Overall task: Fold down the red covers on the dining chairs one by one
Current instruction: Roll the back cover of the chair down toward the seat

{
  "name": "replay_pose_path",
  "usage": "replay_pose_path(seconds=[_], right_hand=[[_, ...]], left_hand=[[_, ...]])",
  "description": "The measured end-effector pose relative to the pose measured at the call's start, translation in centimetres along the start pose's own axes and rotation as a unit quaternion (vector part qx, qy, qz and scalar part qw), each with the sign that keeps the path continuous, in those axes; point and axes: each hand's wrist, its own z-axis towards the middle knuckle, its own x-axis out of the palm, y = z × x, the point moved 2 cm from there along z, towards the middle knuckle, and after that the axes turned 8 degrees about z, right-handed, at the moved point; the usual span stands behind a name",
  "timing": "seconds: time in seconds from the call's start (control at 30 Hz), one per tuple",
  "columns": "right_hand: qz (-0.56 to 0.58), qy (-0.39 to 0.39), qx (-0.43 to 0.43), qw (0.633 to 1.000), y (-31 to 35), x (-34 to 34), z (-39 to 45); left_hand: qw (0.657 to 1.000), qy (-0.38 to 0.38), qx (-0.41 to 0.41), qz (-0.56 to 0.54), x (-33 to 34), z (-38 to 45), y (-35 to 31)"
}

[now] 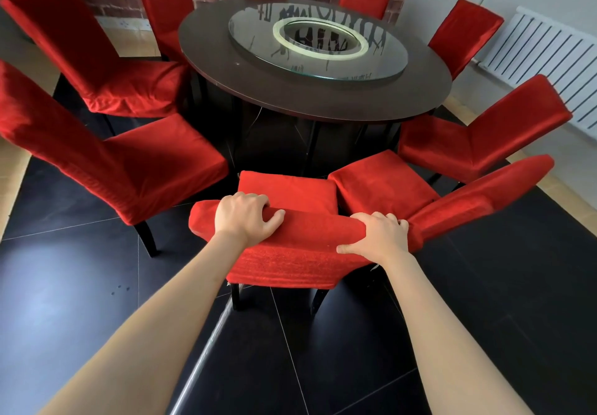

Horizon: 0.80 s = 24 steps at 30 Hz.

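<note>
Two bare hands grip the top of a red cover (290, 246) on the nearest dining chair (284, 195), which stands at the near edge of a round dark table (323, 98). The left hand (245, 217) curls over the top edge of the chair back near its left corner, fingers wrapped forward and thumb lying along the fabric. The right hand (378, 233) clasps the same edge near its right corner, fingers bent over the top and thumb stretched along the back face of the cover. The fabric is bunched into a thick roll between the two hands, and the cover's lower hem hangs partway down the back, leaving the dark chair legs (237, 295) bare. Eight more chairs in red covers ring the table, the one just to the right (452, 208) touching the gripped chair at its corner. A glass turntable (316, 43) sits at the table's centre. A white radiator (542, 56) lines the wall at right above a black tiled floor (80, 285).
</note>
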Motion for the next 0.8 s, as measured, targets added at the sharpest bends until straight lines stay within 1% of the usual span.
replay_pose_path(seconds=[0.43, 0.53, 0.6, 0.7, 0.8], right_hand=[[-0.002, 0.007, -0.001, 1.000, 0.1, -0.2, -0.1], [-0.002, 0.015, 0.008, 1.000, 0.3, -0.5, -0.5], [0.000, 0.010, 0.011, 1.000, 0.2, -0.8, -0.9], [0.004, -0.004, 0.005, 1.000, -1.0, -1.4, -1.6], [0.004, -0.010, 0.005, 1.000, -3.5, -2.8, -2.0]], left_hand=[[1.000, 0.026, 0.006, -0.002, -0.2, 0.0, 0.1], [0.999, 0.043, 0.004, -0.011, -0.5, 0.0, 0.0], [0.999, 0.040, -0.001, -0.025, -0.6, 0.0, 0.0], [0.998, 0.023, -0.014, -0.052, -0.8, 0.1, -0.6], [0.998, 0.021, -0.010, -0.064, -1.1, 0.8, -3.0]])
